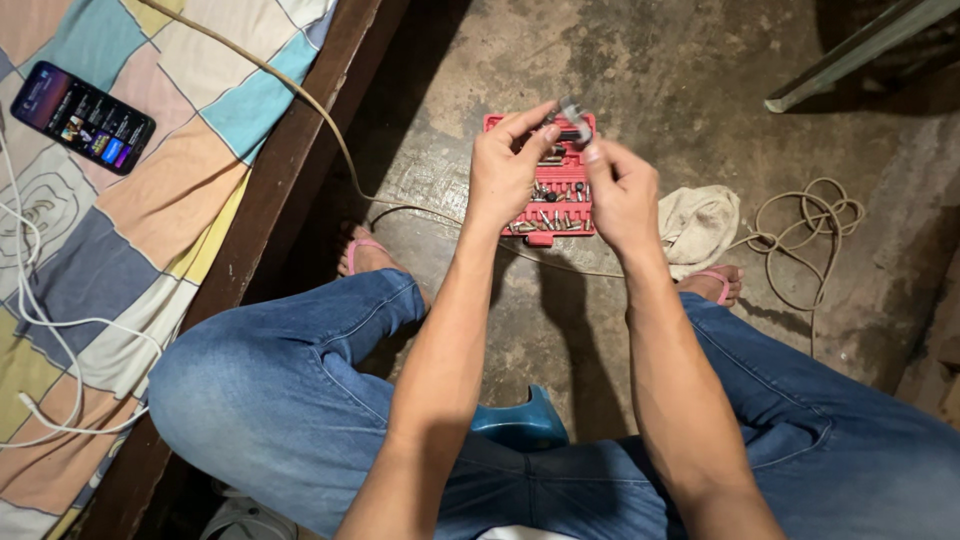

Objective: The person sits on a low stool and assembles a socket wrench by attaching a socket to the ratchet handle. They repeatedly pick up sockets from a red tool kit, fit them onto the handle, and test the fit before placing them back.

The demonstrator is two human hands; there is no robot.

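The person sat with knees apart, in blue jeans, forearms extended forward over a bare concrete floor. Both hands were raised together above a red tool case that lay open on the floor between the feet.

The left hand was closed in a pinch: thumb and forefinger gripped a small grey metal part at its lower end. The right hand was likewise closed, its fingertips meeting the same part from the other side, so that the part was held between both hands, directly over the upper edge of the case. The exact kind of the part could not be determined; it appeared short, pale and metallic.

The case held rows of small metal bits and sockets set in red moulded slots; the hands covered part of its contents.

Surroundings:
- A crumpled pale cloth lay just right of the case, near the right foot in a pink sandal.
- A coiled beige cord lay further right; one strand ran under the case and up towards the bed edge.
- A teal object showed between the thighs, partly hidden.
- To the left stood a dark wooden bed frame with a patchwork cover, on which rested a lit phone and a white cable
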